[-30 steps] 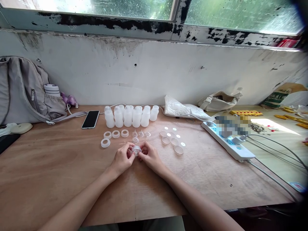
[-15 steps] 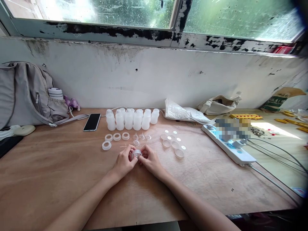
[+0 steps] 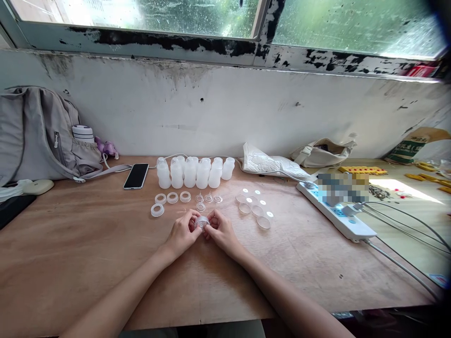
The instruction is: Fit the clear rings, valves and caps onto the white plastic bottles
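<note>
Between my left hand (image 3: 184, 229) and my right hand (image 3: 220, 230) is a small translucent ring-shaped part (image 3: 202, 221), its sides pinched by the fingers of both. Just beyond them lie several clear nipple-like pieces (image 3: 200, 206). To the left of these rest several white rings (image 3: 157, 210). Clear round discs (image 3: 263, 222) and small white discs (image 3: 269, 214) are spread to the right of my right hand. Several frosted white bottles (image 3: 202, 173) stand upright in a cluster behind the small parts.
A phone (image 3: 136, 176) and a grey backpack (image 3: 33, 136) are at the left. A white power strip (image 3: 338, 213) with cables lies on the right. Near the wall are a white padded bag (image 3: 264, 162) and a beige pouch (image 3: 322, 152).
The view has shifted slightly. Both hands still hold the ring-shaped part, which looks tilted a little differently between the fingers.
</note>
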Tool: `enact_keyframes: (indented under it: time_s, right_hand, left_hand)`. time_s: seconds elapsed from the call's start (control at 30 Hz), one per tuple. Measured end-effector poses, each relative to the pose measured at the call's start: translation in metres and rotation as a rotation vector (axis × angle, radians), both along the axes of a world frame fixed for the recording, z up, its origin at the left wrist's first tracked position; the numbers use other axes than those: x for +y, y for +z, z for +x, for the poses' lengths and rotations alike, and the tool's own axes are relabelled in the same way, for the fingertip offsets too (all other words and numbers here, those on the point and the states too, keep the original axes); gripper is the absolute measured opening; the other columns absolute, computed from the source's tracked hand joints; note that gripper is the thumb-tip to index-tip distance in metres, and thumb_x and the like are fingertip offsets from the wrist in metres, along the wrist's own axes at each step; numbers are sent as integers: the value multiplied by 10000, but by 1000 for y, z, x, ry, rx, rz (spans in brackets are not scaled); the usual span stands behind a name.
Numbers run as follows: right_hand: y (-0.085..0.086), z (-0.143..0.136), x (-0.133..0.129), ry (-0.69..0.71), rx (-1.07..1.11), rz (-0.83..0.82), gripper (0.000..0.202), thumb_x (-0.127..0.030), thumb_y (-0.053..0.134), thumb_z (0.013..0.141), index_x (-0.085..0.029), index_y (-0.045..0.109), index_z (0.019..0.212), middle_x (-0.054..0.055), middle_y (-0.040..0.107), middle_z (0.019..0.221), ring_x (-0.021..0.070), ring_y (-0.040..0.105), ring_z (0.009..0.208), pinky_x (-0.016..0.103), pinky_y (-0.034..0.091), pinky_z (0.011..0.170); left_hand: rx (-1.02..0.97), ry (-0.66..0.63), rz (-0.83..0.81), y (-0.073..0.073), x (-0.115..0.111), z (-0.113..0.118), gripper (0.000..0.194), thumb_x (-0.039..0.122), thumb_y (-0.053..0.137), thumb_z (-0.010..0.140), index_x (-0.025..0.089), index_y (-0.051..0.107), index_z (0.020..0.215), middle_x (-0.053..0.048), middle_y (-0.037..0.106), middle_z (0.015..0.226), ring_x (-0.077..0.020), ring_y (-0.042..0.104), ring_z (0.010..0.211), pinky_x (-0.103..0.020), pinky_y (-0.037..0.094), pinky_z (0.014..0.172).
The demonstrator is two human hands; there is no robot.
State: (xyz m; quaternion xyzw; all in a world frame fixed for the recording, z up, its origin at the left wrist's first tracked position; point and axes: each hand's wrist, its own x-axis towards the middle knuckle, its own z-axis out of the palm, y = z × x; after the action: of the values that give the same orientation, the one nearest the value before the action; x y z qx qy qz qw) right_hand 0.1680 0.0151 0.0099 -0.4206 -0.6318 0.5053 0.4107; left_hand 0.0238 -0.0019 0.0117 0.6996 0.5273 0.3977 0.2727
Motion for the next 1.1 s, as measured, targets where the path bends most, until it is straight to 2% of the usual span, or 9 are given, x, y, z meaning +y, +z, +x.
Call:
enact_keyframes:
  time_s: [0.4,0.63,0.87,1.1]
  right_hand:
    - [-4,-1,2,17,70,-69,139,-163,528,675,-198,397,702,-75,534,454,108,542,393,194,425,387]
    - [-6,-1,7,52,150,-108,175,-213,558,690,-198,395,754,-51,587,604,97,574,470,233,504,479]
    - [-5,-1,6,77,144,-109,189,-273,564,714,-191,421,806,-52,574,590,106,581,465,242,508,469]
    - [-7,-2,7,88,120,-104,168,-252,554,705,-192,421,789,-72,540,522,93,552,423,204,474,409]
  left_hand:
    - [-144,-5,-101,-2,3,-2,202,194,525,706,192,478,903,3,610,725,-121,585,612,-218,462,560]
    - [-218,-2,-127,-4,4,0,163,240,498,756,177,503,906,-20,625,769,-130,596,648,-231,479,590]
    - [-174,35,-89,1,0,2,133,286,484,785,178,533,843,-15,628,762,-126,595,656,-223,462,611]
    - [-105,32,-84,0,0,2,71,259,484,772,189,487,783,27,566,638,-104,535,547,-205,416,534]
